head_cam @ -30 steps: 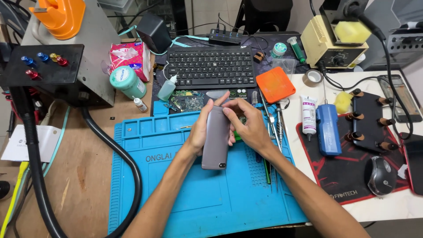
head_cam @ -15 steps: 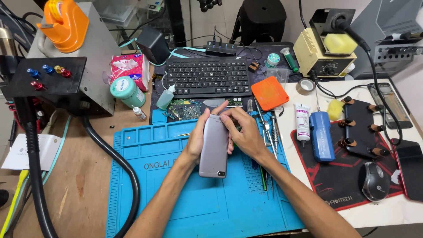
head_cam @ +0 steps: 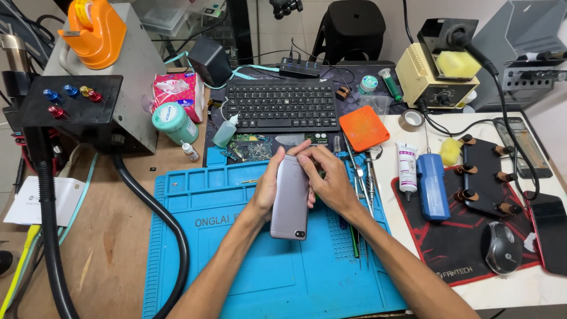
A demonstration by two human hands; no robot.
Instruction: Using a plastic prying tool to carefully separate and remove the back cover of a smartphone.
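A grey smartphone (head_cam: 290, 198) lies back-up over the blue silicone work mat (head_cam: 207, 236), camera lens toward me. My left hand (head_cam: 269, 186) grips its left edge and top. My right hand (head_cam: 329, 180) holds the right edge, fingers curled over the phone's top end. Both hands are closed on the phone. What sits under the phone's far end is hidden by my fingers.
Tweezers and thin tools (head_cam: 361, 177) lie right of the mat. An orange box (head_cam: 364, 127), black keyboard (head_cam: 281, 106), circuit board (head_cam: 253, 149), glue tube (head_cam: 407, 168), blue cylinder (head_cam: 432, 186), mouse (head_cam: 502, 247) and a black hose (head_cam: 159, 212) surround it.
Both hands stay on the phone with almost no movement; the fingers have shifted slightly at its top end. The camera view has moved a little.
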